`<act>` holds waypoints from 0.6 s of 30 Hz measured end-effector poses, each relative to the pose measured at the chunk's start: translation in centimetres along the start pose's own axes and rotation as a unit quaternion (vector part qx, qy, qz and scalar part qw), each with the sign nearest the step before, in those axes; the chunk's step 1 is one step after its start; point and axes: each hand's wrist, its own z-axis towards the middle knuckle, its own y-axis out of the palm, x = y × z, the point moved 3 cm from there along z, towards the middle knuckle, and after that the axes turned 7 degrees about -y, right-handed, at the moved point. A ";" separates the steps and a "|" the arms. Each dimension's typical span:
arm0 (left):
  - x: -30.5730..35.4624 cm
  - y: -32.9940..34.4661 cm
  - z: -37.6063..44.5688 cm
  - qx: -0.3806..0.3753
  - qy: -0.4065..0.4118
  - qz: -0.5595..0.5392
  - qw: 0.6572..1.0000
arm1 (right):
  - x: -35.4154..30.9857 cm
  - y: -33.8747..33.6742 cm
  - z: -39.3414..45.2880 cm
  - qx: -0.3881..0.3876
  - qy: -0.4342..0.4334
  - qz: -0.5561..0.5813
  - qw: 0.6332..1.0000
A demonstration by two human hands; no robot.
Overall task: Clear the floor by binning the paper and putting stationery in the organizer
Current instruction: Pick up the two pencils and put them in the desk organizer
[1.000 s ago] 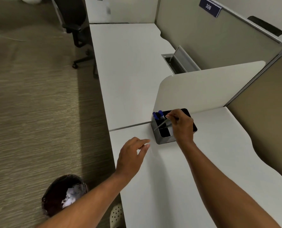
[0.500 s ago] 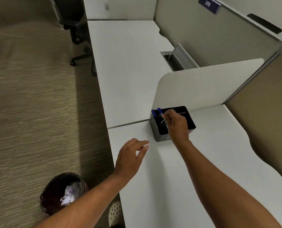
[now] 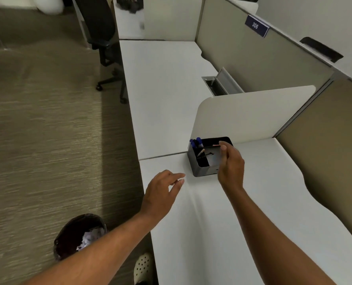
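Black organizer [image 3: 202, 169] standing on the white desk [image 3: 212, 223], against the divider panel [image 3: 243, 116], with blue-capped pens [image 3: 195, 142] upright in its far-left compartment. A second ago the right hand [image 3: 230, 167] was lowering a thin pencil [image 3: 216, 145] into the box; now it has risen slightly and pinches that pencil over the rear compartment, so release appears imminent. Left hand [image 3: 162, 192] hovers just beside the organizer, fingers [image 3: 178, 178] loosely spread, holding nothing. Crumpled paper [image 3: 88, 239] already lies in the bin [image 3: 68, 237] on the floor [image 3: 37, 140], so binning appears done.
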 end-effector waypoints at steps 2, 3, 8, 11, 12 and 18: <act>0.9 -0.7 -1.6 0.000 0.013 0.006 1.000 | -1.0 -1.5 -2.2 0.007 -0.010 0.002 1.000; 1.3 -1.2 -2.4 0.003 0.019 0.012 1.000 | -1.6 -2.1 -3.4 0.003 -0.022 0.003 1.000; 2.2 -4.0 -8.1 0.032 0.018 0.041 0.999 | -5.2 -2.8 -12.2 -0.086 -0.101 -0.006 0.991; 1.4 -6.0 -12.2 0.062 -0.007 0.058 0.996 | -7.7 -1.6 -18.5 -0.175 -0.120 -0.026 0.977; 0.8 -6.8 -13.7 0.072 -0.014 0.065 0.995 | -8.5 -1.0 -20.6 -0.209 -0.124 -0.027 0.970; -5.5 -11.8 -23.2 0.109 -0.071 0.105 0.986 | -13.1 4.2 -31.6 -0.339 -0.195 -0.007 0.920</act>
